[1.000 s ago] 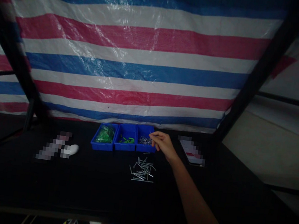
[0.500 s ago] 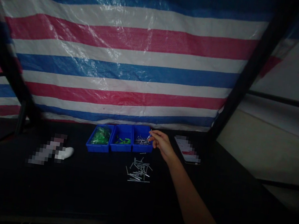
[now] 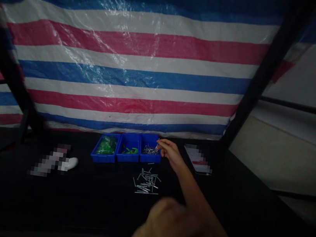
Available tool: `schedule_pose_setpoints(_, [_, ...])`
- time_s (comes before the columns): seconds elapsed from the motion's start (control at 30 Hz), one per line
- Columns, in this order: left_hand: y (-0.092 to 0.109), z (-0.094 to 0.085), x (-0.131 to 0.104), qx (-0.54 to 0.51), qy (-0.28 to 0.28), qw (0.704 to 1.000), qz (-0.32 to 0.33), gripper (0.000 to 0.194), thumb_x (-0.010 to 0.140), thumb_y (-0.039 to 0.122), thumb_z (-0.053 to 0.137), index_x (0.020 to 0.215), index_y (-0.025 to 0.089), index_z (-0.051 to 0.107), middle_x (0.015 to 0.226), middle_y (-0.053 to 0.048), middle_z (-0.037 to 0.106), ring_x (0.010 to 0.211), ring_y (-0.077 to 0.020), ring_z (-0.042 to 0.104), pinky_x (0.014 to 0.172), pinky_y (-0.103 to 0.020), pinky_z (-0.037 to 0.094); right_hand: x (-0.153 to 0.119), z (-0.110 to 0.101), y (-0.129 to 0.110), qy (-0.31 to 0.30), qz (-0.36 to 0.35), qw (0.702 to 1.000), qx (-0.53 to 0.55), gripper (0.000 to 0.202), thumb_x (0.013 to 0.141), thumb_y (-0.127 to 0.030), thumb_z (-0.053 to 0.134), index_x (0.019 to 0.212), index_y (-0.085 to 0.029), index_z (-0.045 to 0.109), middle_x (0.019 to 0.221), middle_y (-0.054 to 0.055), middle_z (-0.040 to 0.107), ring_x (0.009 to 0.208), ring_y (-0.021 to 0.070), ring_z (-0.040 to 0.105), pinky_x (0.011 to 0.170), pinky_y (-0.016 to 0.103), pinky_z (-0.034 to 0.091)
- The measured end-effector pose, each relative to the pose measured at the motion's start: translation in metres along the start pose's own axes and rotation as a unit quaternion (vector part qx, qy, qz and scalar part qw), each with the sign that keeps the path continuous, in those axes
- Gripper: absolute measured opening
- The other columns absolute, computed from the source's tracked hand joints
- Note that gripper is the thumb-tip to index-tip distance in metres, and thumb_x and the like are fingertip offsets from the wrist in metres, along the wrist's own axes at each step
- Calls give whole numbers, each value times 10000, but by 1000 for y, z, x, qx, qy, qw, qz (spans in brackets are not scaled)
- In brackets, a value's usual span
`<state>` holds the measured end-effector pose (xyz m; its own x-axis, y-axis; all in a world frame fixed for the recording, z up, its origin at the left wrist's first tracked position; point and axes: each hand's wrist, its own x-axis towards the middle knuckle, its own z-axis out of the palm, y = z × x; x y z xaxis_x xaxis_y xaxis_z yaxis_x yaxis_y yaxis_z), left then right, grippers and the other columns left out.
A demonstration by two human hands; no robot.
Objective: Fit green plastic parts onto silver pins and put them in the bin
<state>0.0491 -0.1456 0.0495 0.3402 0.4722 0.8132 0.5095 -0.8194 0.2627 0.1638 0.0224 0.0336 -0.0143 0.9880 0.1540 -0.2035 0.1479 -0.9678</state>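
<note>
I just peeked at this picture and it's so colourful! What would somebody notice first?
First, the big striped sheet of red, white and blue, hanging behind the dark table. Next, three small blue trays in a row at the table's back edge, where the right hand reaches to the rightmost one, with a heap of shiny nails lying just in front. A blurry left hand looms large at the bottom.

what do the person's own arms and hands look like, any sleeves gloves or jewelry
The right hand is bare, with no glove, and no ring or watch shows in the dim light. Its forearm is bare too, with no sleeve in view along the visible length. The left hand is a large blurred shape close to the camera; it looks bare as well, but it is too blurred to tell about rings or other detail.
</note>
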Motion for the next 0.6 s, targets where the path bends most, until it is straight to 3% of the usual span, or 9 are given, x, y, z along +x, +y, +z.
schedule_pose_setpoints(0.07, [-31, 11, 23, -20, 46, 999, -5, 128, 821, 252, 479, 894, 215, 576, 852, -61, 600, 790, -170, 565, 679, -335, 479, 2, -1, 1, -3, -4, 1000, 11, 278, 636, -401, 650, 765, -159, 601, 620, -9, 601, 386, 39, 403, 385, 183, 283])
schedule_pose_setpoints(0.13, [-64, 19, 42, -29, 81, 994, -65, 134, 818, 206, 464, 906, 196, 565, 867, -69, 601, 821, -176, 556, 729, -341, 458, 3, -3, 1, -1, -13, 1000, 28, 274, 637, -398, 651, 762, -160, 597, 613, -18, 584, 384, 36, 391, 384, 183, 276])
schedule_pose_setpoints(0.2, [-96, 24, 53, -22, 65, 987, -145, 142, 821, 228, 467, 921, 188, 560, 876, -63, 599, 826, -174, 547, 751, -333, 443, 5, -3, 1, 6, -28, 999, 46, 279, 640, -402, 649, 768, -162, 589, 601, -26, 567, 380, 35, 380, 380, 184, 270])
schedule_pose_setpoints(0.3, [-132, 30, 53, -40, -2, 982, -186, 165, 809, 285, 500, 906, 182, 586, 844, -45, 607, 770, -159, 553, 729, -305, 441, 6, -2, 3, 10, -42, 997, 59, 288, 650, -419, 641, 775, -169, 573, 588, -34, 552, 368, 34, 359, 368, 187, 249])
schedule_pose_setpoints(0.4, [-149, 34, 44, -83, -45, 976, -198, 206, 813, 322, 495, 908, 183, 615, 838, -40, 626, 744, -147, 560, 705, -282, 440, 5, 2, 6, -15, -40, 998, 55, 285, 653, -421, 644, 767, -170, 576, 574, -47, 520, 361, 25, 321, 363, 186, 233])
schedule_pose_setpoints(0.6, [-154, 37, 35, -140, -44, 965, -218, 245, 808, 340, 498, 900, 160, 638, 832, -49, 649, 694, -143, 550, 651, -262, 425, 1, 9, 10, -25, -47, 998, 41, 285, 624, -396, 684, 783, -172, 608, 553, -62, 477, 377, 24, 291, 373, 189, 237])
